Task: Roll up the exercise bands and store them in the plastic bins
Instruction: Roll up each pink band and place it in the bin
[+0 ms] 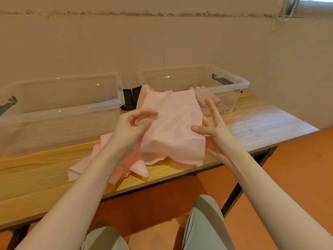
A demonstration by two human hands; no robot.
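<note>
A wide pink exercise band [171, 123] is held up above the wooden table [36, 177], between my two hands. My left hand [133, 125] pinches its left edge with thumb and curled fingers. My right hand [210, 129] grips its right edge, thumb on the front and fingers stretched behind. More pink bands [115, 163] lie crumpled on the table under my left forearm. Two clear plastic bins stand behind: the left bin [59, 109] looks empty, and the right bin [239, 83] holds several rolled pink bands [216, 101].
Black bin latches [130, 99] show between the two bins. The table's front edge [162, 183] runs diagonally above my knees [205, 222]. An orange floor [297, 177] lies to the right, and a pale wall [162, 42] stands close behind the bins.
</note>
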